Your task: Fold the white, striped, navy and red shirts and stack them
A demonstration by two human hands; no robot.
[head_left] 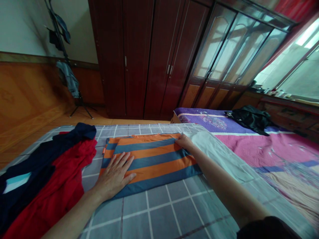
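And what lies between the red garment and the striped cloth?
Between them the head view shows a strip of grey checked bedding, with the left forearm across it nearer the camera.

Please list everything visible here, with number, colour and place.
Folded striped cloth: one, orange and blue, centre.
Crumpled clothes: uncounted, navy and red, left.
Checked fabric cover: one, grey, beneath both.
Plain fabric: one, whitish, centre right.
Flowered bed cover: one, purple and pink, right.
Crumpled cloth: one, black, on bed cover.
Wooden wardrobe: one, dark red, back centre.
Glazed cabinet: one, brown, back right.
Stand with hanging cloths: one, black, back left.
Window: one, pale, far right.
Curtain: one, red, top right.
Sill items: several, unclear, by window.
Left hand: one, bare, on striped cloth.
Right hand: one, bare, at its right edge.
Sleeve: one, black, bottom right.
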